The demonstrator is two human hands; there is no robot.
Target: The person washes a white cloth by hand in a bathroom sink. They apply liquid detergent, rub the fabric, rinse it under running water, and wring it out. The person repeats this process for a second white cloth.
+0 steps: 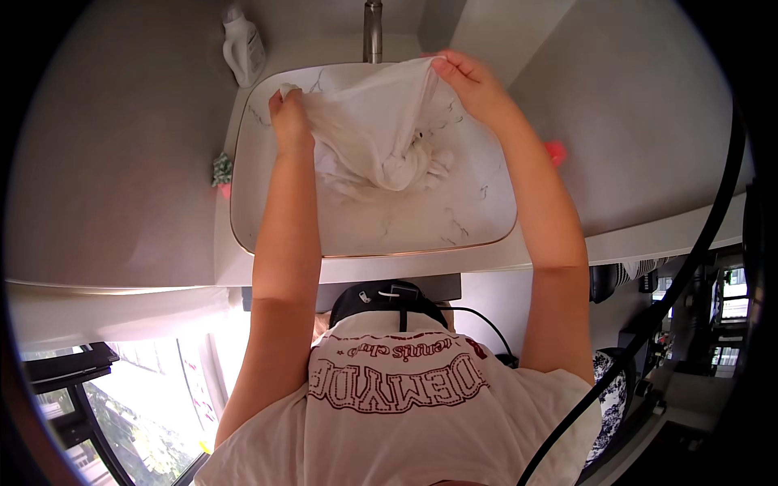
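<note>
A thin white cloth garment [369, 121] is stretched between my two hands over a white marbled washbasin [405, 231]. My left hand [290, 117] is closed on its left edge, near the basin's left side. Farther right and higher, my right hand [470, 81] pinches its upper right corner by the basin's far rim. The middle of the garment sags down and gathers in a bunched, wet-looking heap on the basin floor. Which kind of garment it is, I cannot tell. A small dark spot shows near the bunched folds.
A metal faucet [373, 32] rises behind the basin's far rim. On the left stand a white detergent bottle [242, 50] and a small potted plant [222, 172]. A red object [555, 152] sits beside my right forearm. A black cable [648, 324] runs down the right side.
</note>
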